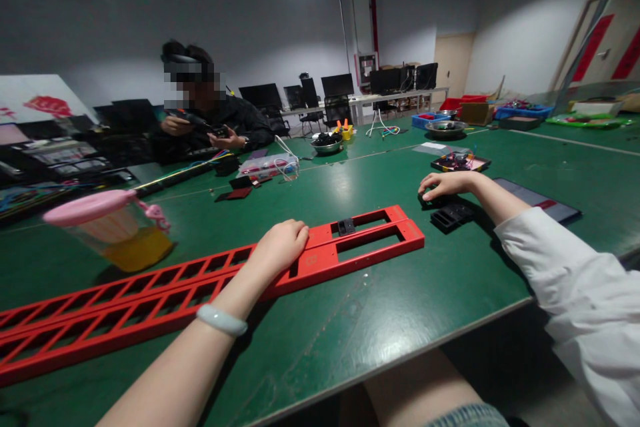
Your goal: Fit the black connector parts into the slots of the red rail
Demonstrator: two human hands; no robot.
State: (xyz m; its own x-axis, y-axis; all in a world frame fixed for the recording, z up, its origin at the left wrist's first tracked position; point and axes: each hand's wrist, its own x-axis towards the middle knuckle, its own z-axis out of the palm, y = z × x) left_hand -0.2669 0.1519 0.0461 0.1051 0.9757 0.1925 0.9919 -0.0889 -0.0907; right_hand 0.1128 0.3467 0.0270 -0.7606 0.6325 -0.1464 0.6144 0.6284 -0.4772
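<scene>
Two long red slotted frames lie side by side on the green table, running from the left edge to the middle. My left hand rests over them with its fingers curled down onto the red surface, partly hidden from me. A small black block sits in the far frame's end opening, just right of that hand. Farther right, my right hand has its fingers closed on a small black part at the table top. Beside its wrist lie black plastic pieces with openings.
A pink-lidded cup with yellow liquid stands behind the frames at left. Across the table a person handles a dark tool. A tray of wires, a dark flat panel and metal bowls lie farther back. The table's near edge runs close to me.
</scene>
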